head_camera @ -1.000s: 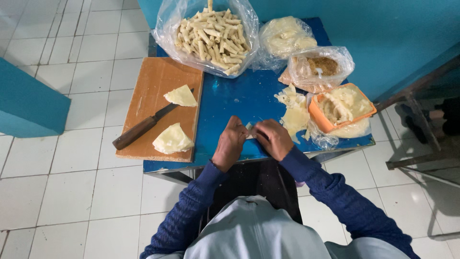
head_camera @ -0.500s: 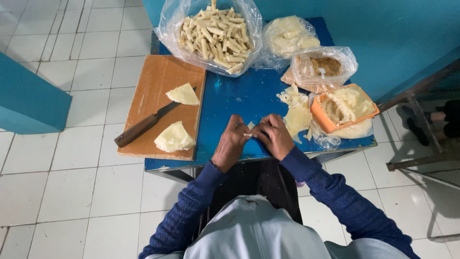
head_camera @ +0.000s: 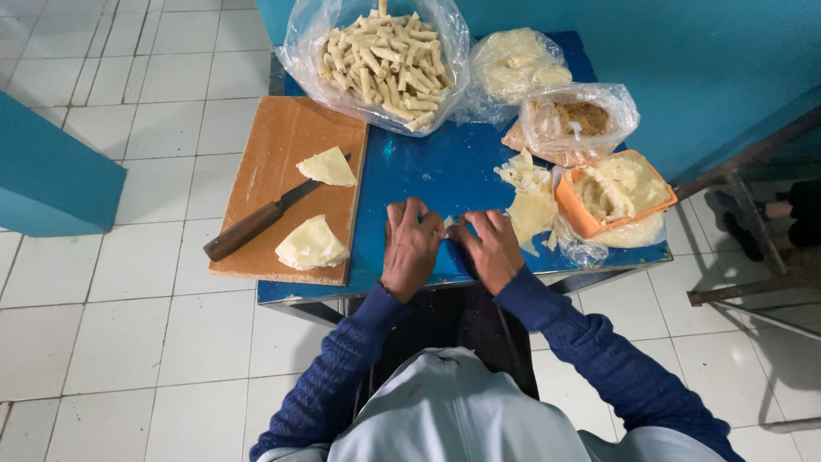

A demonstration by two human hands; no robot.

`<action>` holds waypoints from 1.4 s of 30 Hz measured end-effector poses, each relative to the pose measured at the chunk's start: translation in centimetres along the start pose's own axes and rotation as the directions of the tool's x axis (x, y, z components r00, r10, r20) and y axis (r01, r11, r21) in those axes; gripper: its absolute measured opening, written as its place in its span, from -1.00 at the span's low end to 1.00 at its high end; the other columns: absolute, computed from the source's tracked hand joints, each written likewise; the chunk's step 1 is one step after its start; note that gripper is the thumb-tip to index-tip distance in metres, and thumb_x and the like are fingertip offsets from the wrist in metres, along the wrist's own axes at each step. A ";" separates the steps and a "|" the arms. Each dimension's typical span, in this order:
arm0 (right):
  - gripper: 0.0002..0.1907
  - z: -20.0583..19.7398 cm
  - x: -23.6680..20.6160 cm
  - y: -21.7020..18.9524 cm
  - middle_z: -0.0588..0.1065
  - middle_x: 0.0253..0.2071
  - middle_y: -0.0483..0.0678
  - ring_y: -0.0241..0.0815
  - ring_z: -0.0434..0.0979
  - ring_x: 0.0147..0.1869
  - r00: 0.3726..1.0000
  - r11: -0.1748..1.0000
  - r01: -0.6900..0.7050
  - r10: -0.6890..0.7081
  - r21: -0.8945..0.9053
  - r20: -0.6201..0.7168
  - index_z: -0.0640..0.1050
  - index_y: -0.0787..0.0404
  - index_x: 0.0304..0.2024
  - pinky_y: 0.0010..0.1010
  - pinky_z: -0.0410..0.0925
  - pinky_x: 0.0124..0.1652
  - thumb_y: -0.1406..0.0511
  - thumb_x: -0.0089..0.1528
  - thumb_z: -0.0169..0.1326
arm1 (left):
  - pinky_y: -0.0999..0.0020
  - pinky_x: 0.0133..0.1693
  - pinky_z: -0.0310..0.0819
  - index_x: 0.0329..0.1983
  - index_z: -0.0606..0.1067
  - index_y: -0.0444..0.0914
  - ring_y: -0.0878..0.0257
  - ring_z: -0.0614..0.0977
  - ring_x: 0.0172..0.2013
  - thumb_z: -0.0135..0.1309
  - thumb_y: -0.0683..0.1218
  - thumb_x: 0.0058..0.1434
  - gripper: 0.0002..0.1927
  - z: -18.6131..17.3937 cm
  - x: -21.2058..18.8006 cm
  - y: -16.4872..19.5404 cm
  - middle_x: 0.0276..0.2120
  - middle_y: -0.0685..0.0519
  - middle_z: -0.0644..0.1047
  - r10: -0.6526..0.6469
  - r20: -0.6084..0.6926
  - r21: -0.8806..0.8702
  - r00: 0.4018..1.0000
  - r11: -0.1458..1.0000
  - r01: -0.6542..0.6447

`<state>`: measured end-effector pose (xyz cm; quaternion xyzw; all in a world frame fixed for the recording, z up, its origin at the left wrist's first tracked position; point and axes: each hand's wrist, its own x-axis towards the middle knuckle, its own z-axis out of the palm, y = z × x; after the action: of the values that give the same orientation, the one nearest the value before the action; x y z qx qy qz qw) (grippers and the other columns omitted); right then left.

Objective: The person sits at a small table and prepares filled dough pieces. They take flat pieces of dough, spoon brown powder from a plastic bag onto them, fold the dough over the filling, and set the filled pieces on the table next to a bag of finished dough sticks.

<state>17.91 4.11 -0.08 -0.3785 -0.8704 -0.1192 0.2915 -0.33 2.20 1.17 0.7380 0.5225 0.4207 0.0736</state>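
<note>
My left hand (head_camera: 410, 245) and my right hand (head_camera: 490, 247) rest side by side on the blue table (head_camera: 428, 167) near its front edge. Both press down on a small pale dough wrapper (head_camera: 448, 224), most of it hidden under my fingers. Just right of my right hand lies a loose pile of pale wrapper sheets (head_camera: 528, 201). An orange tub of pale filling (head_camera: 614, 190) stands further right.
A wooden cutting board (head_camera: 274, 162) at left carries a brown-handled knife (head_camera: 256, 224) and two folded wrapper stacks (head_camera: 312, 244). A clear bag of finished rolls (head_camera: 380, 56) sits at the back, with two more bags (head_camera: 575, 121) to its right. White tiled floor surrounds the table.
My hands have lowered onto the table and flattened over the wrapper; earlier they held it pinched between the fingertips slightly above the surface.
</note>
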 end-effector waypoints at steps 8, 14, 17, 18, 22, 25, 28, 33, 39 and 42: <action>-0.44 1.4 0.3 -0.7 0.33 0.20 -0.08 -0.04 0.30 0.10 0.983 0.975 -0.081 0.112 -0.206 0.145 0.49 0.07 0.29 -0.11 0.22 0.04 0.38 0.21 0.05 | 0.04 -0.07 0.37 -0.11 0.51 -0.34 -0.09 0.39 -0.06 0.05 -0.21 0.31 -0.87 -0.9 0.3 1.4 -0.10 -0.14 0.39 -0.052 -0.110 -0.019 0.993 0.999 0.050; -0.26 2.8 2.4 1.6 0.32 0.22 -0.11 -0.02 0.28 0.13 0.957 0.985 -0.115 0.145 -0.128 0.253 0.41 -0.02 0.37 -0.14 0.20 -0.02 0.48 0.13 0.07 | 0.07 -0.09 0.40 -0.13 0.56 -0.29 -0.07 0.44 -0.09 0.07 -0.22 0.27 -0.86 -5.8 -2.1 1.2 -0.15 -0.11 0.44 -0.042 -0.229 0.172 0.972 0.982 0.083; -0.20 2.5 3.0 3.0 0.34 0.15 -0.07 0.02 0.28 0.10 0.961 0.977 -0.155 0.114 0.149 0.253 0.37 -0.01 0.40 -0.14 0.19 -0.03 0.45 0.08 0.15 | 0.10 -0.03 0.41 -0.15 0.54 -0.28 -0.01 0.47 -0.02 0.03 -0.25 0.23 -0.84 -9.2 -3.8 -0.4 -0.07 -0.05 0.48 -0.060 -0.231 0.288 0.971 0.949 0.127; -0.19 2.5 3.1 3.1 0.35 0.12 -0.05 0.04 0.27 0.08 0.971 0.952 -0.152 0.095 0.264 0.218 0.35 0.02 0.41 -0.13 0.19 -0.03 0.41 0.08 0.19 | 0.08 0.08 0.42 -0.16 0.52 -0.25 0.00 0.48 0.05 0.00 -0.27 0.17 -0.81 -10.6 -4.6 -1.0 -0.03 0.00 0.50 0.010 -0.205 0.408 0.979 0.910 0.076; -0.22 2.8 3.2 2.5 0.48 -0.08 -0.15 -0.06 0.39 -0.01 0.955 0.944 -0.190 0.113 0.271 0.274 0.33 -0.02 0.42 -0.10 0.19 -0.05 0.38 0.15 0.23 | -0.02 0.03 0.34 0.11 0.49 -0.36 -0.08 0.46 -0.01 0.05 -0.18 0.36 -0.72 -13.6 -6.3 -2.8 -0.05 -0.17 0.45 -0.278 -0.299 0.361 0.913 0.853 0.378; -0.24 2.9 3.7 2.1 0.56 -0.18 -0.13 -0.04 0.50 -0.09 0.962 0.950 -0.136 0.059 0.281 0.265 0.33 0.05 0.41 -0.10 0.26 -0.11 0.39 0.16 0.21 | -0.05 0.03 0.32 0.13 0.46 -0.42 -0.15 0.43 0.01 0.08 -0.13 0.37 -0.66 -14.2 -6.9 -3.7 0.01 -0.23 0.43 -0.305 -0.286 0.360 0.908 0.844 0.397; -0.35 2.8 6.7 3.1 0.63 -0.25 -0.07 -0.05 0.63 -0.19 0.887 0.887 -0.264 0.069 0.380 0.456 0.34 0.06 0.38 -0.23 0.41 -0.17 0.33 0.23 0.17 | -0.06 0.04 0.31 0.07 0.46 -0.45 -0.18 0.41 0.06 0.13 -0.07 0.32 -0.61 -13.8 -6.6 -4.1 0.03 -0.25 0.39 -0.308 -0.245 0.393 0.919 0.835 0.385; -0.58 2.3 16.4 5.3 0.55 0.20 0.07 -0.14 0.64 0.19 0.994 0.589 -0.053 0.109 0.806 -0.015 0.33 0.26 0.40 -0.34 0.49 0.14 0.26 0.53 -0.02 | -0.09 0.08 0.31 -0.02 0.41 -0.45 -0.20 0.37 0.09 0.21 -0.09 0.23 -0.61 -14.0 -6.3 -4.6 -0.01 -0.25 0.35 -0.297 -0.214 0.346 0.931 0.868 0.356; -0.81 2.6 14.1 -3.9 0.59 0.07 -0.04 -0.10 0.63 0.17 0.997 0.639 0.067 -0.067 0.766 -0.031 0.56 0.13 0.07 -0.35 0.47 0.14 0.36 0.40 0.07 | 0.01 -0.07 0.42 -0.01 0.31 -0.38 -0.11 0.52 -0.07 0.22 -0.15 0.22 -0.60 -13.4 -5.8 -4.8 -0.14 -0.18 0.47 -0.452 -0.173 0.101 0.875 0.875 0.473; -0.79 2.3 12.5 -7.6 0.56 -0.07 -0.02 -0.04 0.63 0.04 0.983 0.605 0.006 -0.151 0.796 0.108 0.59 0.11 -0.02 -0.32 0.48 0.02 0.34 0.28 0.20 | 0.23 -0.20 0.51 0.04 0.29 -0.32 0.08 0.63 -0.18 0.14 -0.14 0.30 -0.65 -12.2 -5.5 -4.7 -0.14 -0.11 0.53 -0.648 -0.117 -0.187 0.752 0.758 0.624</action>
<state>4.65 7.27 5.59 -0.1803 -0.8696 0.2970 0.3508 -12.71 -4.29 3.37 0.4689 0.7171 0.4679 0.2166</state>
